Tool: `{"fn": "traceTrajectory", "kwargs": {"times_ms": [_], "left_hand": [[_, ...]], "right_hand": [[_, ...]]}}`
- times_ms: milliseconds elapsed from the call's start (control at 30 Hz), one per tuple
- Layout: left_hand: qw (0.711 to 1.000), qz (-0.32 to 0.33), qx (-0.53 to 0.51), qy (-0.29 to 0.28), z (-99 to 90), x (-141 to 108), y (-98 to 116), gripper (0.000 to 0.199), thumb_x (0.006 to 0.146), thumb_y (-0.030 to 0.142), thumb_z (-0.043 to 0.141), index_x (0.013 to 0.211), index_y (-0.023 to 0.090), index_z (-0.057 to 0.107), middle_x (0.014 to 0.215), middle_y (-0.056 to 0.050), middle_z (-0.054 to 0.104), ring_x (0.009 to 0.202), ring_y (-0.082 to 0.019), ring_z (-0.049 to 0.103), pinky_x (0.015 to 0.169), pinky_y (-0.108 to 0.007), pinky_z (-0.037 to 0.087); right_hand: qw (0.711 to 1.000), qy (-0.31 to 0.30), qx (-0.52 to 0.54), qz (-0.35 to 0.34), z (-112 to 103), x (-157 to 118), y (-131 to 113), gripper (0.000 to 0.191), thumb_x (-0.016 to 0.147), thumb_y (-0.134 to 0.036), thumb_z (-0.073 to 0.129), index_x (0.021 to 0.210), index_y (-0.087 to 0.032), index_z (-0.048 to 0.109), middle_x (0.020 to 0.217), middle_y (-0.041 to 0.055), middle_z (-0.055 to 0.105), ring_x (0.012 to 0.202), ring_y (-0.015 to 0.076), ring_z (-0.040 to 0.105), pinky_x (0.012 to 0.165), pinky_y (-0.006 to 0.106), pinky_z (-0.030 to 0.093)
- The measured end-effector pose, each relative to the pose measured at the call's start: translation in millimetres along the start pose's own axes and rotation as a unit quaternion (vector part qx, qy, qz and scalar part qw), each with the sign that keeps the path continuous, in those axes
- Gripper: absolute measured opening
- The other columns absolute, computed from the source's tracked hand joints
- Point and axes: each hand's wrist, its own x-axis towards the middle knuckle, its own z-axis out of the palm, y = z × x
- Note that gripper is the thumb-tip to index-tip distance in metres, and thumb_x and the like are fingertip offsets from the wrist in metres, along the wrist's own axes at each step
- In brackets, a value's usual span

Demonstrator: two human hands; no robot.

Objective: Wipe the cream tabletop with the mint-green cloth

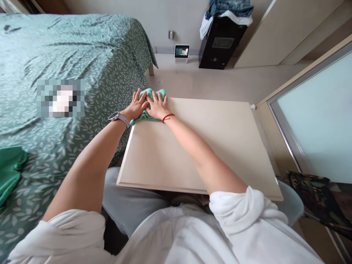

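Two hands (135,109) (158,109) on mint cloth (145,116); clothes (231,8) atop black box (218,51).

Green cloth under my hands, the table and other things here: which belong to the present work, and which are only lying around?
Likely in use: green cloth, left hand, right hand, light table.

Lying about: green fabric on the bed, small screen, denim.

Both hands (146,105) press a green cloth (150,94) — flat-palmed — on the pale table's (209,146) far left corner.
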Motion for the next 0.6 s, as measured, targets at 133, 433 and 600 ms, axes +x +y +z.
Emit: {"fn": "traceTrajectory", "kwargs": {"times_ms": [133,433,600], "left_hand": [[0.992,-0.104,0.039,-0.062,-6.6,-36.4,47.5,0.112,0.108,0.085,0.035,0.190,0.011,0.018,0.196,-0.024,0.000,0.182,-0.048,-0.008,0.140,-0.079,0.004],[0.982,-0.110,0.130,-0.086,-8.7,-176.3,145.7,0.093,0.113,0.057,0.033,0.186,0.000,0.026,0.194,-0.031,0.006,0.180,-0.054,-0.001,0.135,-0.089,0.003],[0.980,-0.064,0.175,-0.067,15.0,-240.6,210.9,0.085,0.113,0.048,0.035,0.179,-0.007,0.038,0.191,-0.033,0.020,0.181,-0.050,0.005,0.142,-0.081,0.004]], "right_hand": [[0.999,-0.023,-0.026,-0.012,0.7,-33.6,-8.8,0.080,0.115,-0.037,0.043,0.189,-0.012,0.027,0.199,0.0225,0.013,0.183,0.0477,0.008,0.141,0.082,0.011],[0.998,-0.016,0.001,-0.067,22.8,-158.5,-57.2,0.083,0.114,-0.042,0.053,0.187,-0.011,0.032,0.196,0.0279,0.018,0.182,0.0516,0.013,0.140,0.083,0.016],[0.993,-0.034,0.004,-0.115,26.0,-236.3,-56.4,0.083,0.113,-0.043,0.056,0.186,-0.010,0.036,0.195,0.0278,0.021,0.182,0.0517,0.015,0.141,0.083,0.015]]}}
